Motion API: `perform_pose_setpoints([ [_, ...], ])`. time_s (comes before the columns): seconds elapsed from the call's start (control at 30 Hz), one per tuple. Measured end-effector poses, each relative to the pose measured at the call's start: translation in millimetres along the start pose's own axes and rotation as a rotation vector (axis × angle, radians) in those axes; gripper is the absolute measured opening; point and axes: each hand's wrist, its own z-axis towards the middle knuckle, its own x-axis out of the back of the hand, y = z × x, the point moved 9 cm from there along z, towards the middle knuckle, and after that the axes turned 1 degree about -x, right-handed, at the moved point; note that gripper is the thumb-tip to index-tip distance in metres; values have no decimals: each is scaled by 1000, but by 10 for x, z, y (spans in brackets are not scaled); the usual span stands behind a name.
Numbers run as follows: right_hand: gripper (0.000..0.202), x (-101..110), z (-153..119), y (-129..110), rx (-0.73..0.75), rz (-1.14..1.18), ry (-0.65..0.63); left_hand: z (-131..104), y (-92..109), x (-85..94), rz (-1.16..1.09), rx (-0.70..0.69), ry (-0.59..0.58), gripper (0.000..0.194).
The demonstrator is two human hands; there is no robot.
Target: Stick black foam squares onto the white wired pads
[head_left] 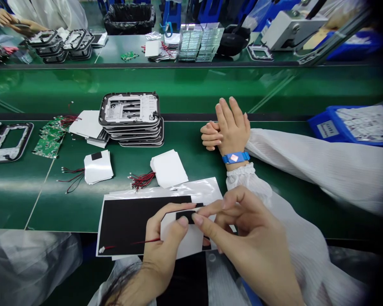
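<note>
My left hand (162, 250) grips a thin white panel (190, 242) with a red wire lead, its thumb flat on the face and fingers behind. A small black strip (189, 215) lies along the panel's upper edge. Thumb and forefinger of my right hand (252, 238) pinch at the right end of that strip. Beneath both hands is a black sheet (124, 221) on white glossy backing (210, 187), overhanging the table's front edge. Just beyond it rests a stack of white panels (169, 168) with red and black wires. To its left, another stack (98, 170) carries a black strip on top.
Framed plastic housings (130, 110) are piled behind the panels, with green circuit boards (49, 136) to their left. A co-worker's hands (231, 127), with a blue wristband, rest at right on the table. A blue bin (332, 123) of white parts stands at far right.
</note>
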Motion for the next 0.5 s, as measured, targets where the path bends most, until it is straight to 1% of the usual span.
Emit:
perform_pose_setpoints([
  [0.03, 31, -25, -266, 19, -1, 67, -42, 2, -4, 11, 14, -7, 4, 20],
  [0.07, 34, -49, -487, 37, 5, 130, -83, 4, -10, 24, 24, -12, 11, 21],
  [0.1, 32, -61, -650, 55, 15, 170, -108, 5, -18, 35, 32, -14, 18, 21],
  [0.13, 31, -72, -751, 73, 22, 209, -130, 5, -28, 43, 37, -10, 23, 22],
  [0.2, 32, -86, -798, 108, 18, 227, -148, 7, -41, 46, 35, -8, 21, 23],
  [0.3, 31, -100, -704, 117, 11, 194, -151, 15, -38, 41, 39, -25, 13, 20],
  [0.37, 28, -114, -688, 103, 19, 155, -150, 25, -32, 38, 52, -49, 4, 18],
  [0.5, 21, -137, -824, 62, 88, 59, -126, 51, -48, 45, 64, -60, -7, 19],
])
